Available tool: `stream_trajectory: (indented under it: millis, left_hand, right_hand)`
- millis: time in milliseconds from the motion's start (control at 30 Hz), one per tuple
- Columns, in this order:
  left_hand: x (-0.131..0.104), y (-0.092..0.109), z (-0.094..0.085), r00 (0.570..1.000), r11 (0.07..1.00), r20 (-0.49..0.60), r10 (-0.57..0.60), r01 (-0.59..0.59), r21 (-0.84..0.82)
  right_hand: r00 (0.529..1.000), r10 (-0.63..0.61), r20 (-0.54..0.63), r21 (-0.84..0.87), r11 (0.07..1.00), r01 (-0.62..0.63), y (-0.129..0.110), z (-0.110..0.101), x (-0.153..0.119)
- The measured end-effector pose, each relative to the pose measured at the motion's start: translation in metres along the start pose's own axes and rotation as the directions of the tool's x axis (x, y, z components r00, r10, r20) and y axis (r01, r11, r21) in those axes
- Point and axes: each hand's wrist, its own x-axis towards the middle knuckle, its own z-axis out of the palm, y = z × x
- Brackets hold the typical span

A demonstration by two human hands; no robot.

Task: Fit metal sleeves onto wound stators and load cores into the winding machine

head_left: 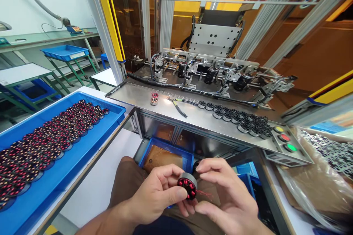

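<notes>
My left hand (162, 194) holds a round motor part (187, 185) between thumb and fingers, above my lap. The part has a grey metal rim, red windings inside and thin red wires trailing to the right. Just right of it, my right hand (228, 194) has its thumb and fingers spread, close to the wires, with nothing seen gripped. Pliers (178, 107) with green and black handles lie on the metal ledge (132, 95). Two small wound parts (154, 99) are left of them, and several black and silver rings (237, 117) lie in rows to the right.
A blue tray (110, 126) of several wound parts is at the left. Behind the ledge stands a machine fixture (215, 69). A button box (289, 147) sits at the right end, beside a plastic-lined box (317, 187) of metal parts. A lower blue tray (187, 156) is beyond my knees.
</notes>
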Motion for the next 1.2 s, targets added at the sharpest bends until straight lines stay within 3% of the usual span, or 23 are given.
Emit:
stream_trajectory:
  millis: [100,367,500,600,667,733,800,833,900,1000,1133,1200]
  left_hand:
    - [0.000,0.000,0.000,1.000,1.000,0.000,0.012,-0.012,0.007]
    - [-0.003,-0.001,0.000,0.997,0.998,-0.042,0.062,-0.061,0.023]
    - [-0.002,0.001,0.000,0.978,0.974,-0.019,0.206,-0.207,-0.089]
    - [0.002,0.002,-0.001,0.955,0.934,-0.058,0.292,-0.297,-0.197]
    - [0.005,-0.001,-0.003,0.978,0.949,-0.052,0.202,-0.208,-0.236]
    - [0.008,-0.008,-0.006,0.998,0.964,0.064,0.013,0.004,-0.265]
    - [0.010,-0.016,-0.009,0.965,0.952,0.239,-0.109,0.171,-0.256]
    - [0.010,-0.019,-0.009,0.948,0.951,0.295,-0.120,0.196,-0.241]
    - [0.008,-0.020,-0.009,0.953,0.968,0.298,-0.054,0.123,-0.218]
    - [0.004,-0.012,-0.005,0.984,0.978,0.148,0.095,-0.065,-0.196]
    - [0.003,0.003,-0.001,0.953,0.921,-0.002,0.302,-0.293,-0.256]
    - [0.006,0.005,-0.002,0.959,0.925,-0.021,0.283,-0.279,-0.259]
  right_hand:
    - [0.998,-0.048,0.046,-0.017,0.999,0.049,-0.007,-0.001,0.007]
    - [0.996,-0.090,0.018,-0.148,0.985,0.091,-0.017,0.002,0.015]
    - [0.999,-0.009,-0.037,-0.187,0.982,0.002,-0.022,0.004,0.015]
    - [0.999,0.028,-0.029,-0.138,0.990,-0.032,-0.023,0.005,0.015]
    - [1.000,0.028,0.014,-0.084,0.996,-0.026,-0.023,0.004,0.016]
    - [0.998,0.013,0.058,-0.043,0.999,-0.010,-0.023,0.001,0.017]
    - [0.997,-0.008,0.076,-0.022,1.000,0.009,-0.024,-0.001,0.019]
    - [0.997,-0.015,0.080,-0.024,1.000,0.017,-0.025,-0.002,0.019]
    - [0.997,-0.024,0.073,-0.069,0.997,0.029,-0.028,-0.003,0.021]
    - [0.999,0.018,0.033,-0.173,0.985,-0.012,-0.031,-0.002,0.020]
    - [0.992,0.121,-0.028,-0.180,0.976,-0.124,-0.031,0.001,0.018]
    - [0.993,0.121,-0.001,-0.116,0.986,-0.121,-0.029,0.002,0.019]
